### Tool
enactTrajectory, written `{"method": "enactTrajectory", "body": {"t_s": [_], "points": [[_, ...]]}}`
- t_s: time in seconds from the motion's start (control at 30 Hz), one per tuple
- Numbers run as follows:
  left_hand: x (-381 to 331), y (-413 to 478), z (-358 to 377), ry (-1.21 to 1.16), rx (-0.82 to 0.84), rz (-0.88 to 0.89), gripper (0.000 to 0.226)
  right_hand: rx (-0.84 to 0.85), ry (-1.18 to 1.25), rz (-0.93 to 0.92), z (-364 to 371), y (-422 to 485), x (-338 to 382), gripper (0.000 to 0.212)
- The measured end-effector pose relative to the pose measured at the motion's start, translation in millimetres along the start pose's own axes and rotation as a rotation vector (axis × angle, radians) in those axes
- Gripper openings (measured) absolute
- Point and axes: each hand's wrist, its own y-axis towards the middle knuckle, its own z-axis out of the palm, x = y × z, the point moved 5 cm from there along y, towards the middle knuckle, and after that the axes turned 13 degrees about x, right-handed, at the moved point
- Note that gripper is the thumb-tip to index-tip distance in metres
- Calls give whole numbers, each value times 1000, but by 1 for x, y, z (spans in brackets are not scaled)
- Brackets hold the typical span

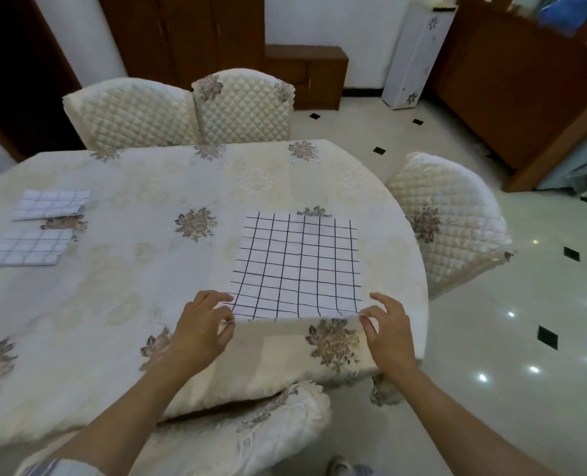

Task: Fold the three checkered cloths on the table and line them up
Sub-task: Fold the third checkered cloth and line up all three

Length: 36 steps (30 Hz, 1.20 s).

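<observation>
A white cloth with a black grid (297, 266) lies spread flat on the right half of the table (141, 297). My left hand (202, 324) pinches its near left corner and my right hand (386, 324) pinches its near right corner; the near edge is lifted slightly off the tablecloth. Two folded checkered cloths lie at the table's left side, one farther (51, 205) and one nearer (29, 247), one behind the other with a small gap between them.
The cream floral tablecloth covers the whole table. Quilted chairs stand at the far side (240, 104), at the right (446, 221) and right below me (250, 434). Glossy tiled floor lies to the right, wooden cabinets along the back.
</observation>
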Motion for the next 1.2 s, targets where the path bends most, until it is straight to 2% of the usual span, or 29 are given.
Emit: {"method": "enactTrajectory", "body": {"t_s": [0.1, 0.37, 0.47, 0.63, 0.77, 1.2], "points": [[-18, -11, 9, -10, -4, -58, 17, -4, 30, -32, -12, -6, -14, 14], [-95, -20, 17, 20, -37, -118, 13, 31, 126, -89, -50, -16, -56, 14], [-102, -19, 17, 21, -46, -111, 19, 34, 135, -98, -58, -10, -60, 14], [-93, -2, 5, -16, -51, -142, 10, 57, 133, -136, -61, 15, -57, 11], [-78, 39, -34, -3, -44, -109, 14, 19, 182, -157, -78, 61, -35, 8], [-57, 165, -165, 60, -196, -72, 7, -129, 173, -249, -153, 183, 42, 3]]}}
